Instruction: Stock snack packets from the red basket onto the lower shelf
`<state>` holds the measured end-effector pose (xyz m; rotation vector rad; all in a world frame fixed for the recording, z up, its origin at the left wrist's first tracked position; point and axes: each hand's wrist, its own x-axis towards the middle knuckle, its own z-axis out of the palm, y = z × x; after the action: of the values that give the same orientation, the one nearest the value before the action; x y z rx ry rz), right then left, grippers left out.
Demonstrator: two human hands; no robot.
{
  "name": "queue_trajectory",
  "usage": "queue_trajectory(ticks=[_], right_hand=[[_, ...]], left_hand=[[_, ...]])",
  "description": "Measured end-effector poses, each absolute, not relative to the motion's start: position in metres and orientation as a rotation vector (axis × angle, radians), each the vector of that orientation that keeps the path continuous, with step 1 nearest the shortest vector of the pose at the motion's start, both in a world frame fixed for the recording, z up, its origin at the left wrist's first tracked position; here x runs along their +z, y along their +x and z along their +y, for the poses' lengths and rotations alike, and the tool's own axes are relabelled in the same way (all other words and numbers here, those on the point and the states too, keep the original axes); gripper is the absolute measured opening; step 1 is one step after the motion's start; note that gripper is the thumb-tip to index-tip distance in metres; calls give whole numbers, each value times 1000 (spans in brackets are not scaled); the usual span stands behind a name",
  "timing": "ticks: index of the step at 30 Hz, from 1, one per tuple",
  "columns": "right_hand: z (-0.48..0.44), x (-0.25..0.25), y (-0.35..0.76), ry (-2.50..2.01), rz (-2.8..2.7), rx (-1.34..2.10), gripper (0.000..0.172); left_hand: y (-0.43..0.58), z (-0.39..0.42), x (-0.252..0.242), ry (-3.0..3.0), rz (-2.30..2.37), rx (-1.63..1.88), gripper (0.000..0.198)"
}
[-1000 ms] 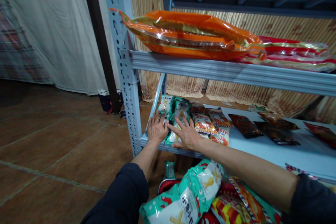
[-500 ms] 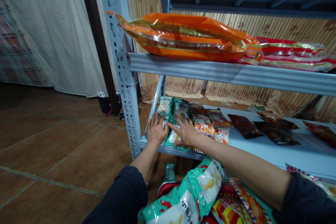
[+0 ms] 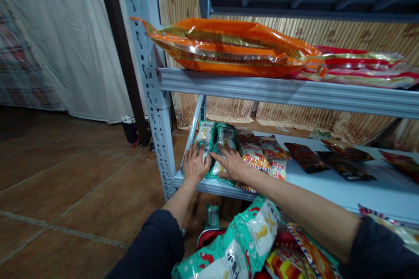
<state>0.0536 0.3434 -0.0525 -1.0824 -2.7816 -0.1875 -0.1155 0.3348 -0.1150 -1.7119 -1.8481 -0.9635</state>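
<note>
My left hand (image 3: pixel 194 165) lies flat, fingers spread, on green and white snack bags (image 3: pixel 205 134) at the left end of the lower shelf (image 3: pixel 327 183). My right hand (image 3: pixel 231 162) rests open on the neighbouring green bags (image 3: pixel 225 137), fingers stretched towards the back. Red and yellow snack bags (image 3: pixel 257 154) lie just right of my right hand. Neither hand grips anything.
A grey shelf post (image 3: pixel 153 96) stands left of my hands. Orange packets (image 3: pixel 229 48) and red packets (image 3: pixel 363 67) lie on the upper shelf. Dark packets (image 3: pixel 306 157) lie further right below. A red basket with snack bags (image 3: pixel 242 244) sits below my arms.
Both hands have slid slightly towards the back of the shelf over the green bags. The view has shifted a little.
</note>
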Motion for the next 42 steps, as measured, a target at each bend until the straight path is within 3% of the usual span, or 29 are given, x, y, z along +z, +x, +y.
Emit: queue_trajectory(ticks=[13,25,42], right_hand=[[345,-51,50,-1112,-2773,-195,85],[347,-53,55,-1073,-2777,-284,97],[346,-58,51,-1074,-2711,-363,84]], left_hand=[[-115,334,-114,-1720,-1841,-965,52],[-114,332,-112,-1682,-1858,-970,52],[-114,332,-113,-1691,-1861,-970,52]])
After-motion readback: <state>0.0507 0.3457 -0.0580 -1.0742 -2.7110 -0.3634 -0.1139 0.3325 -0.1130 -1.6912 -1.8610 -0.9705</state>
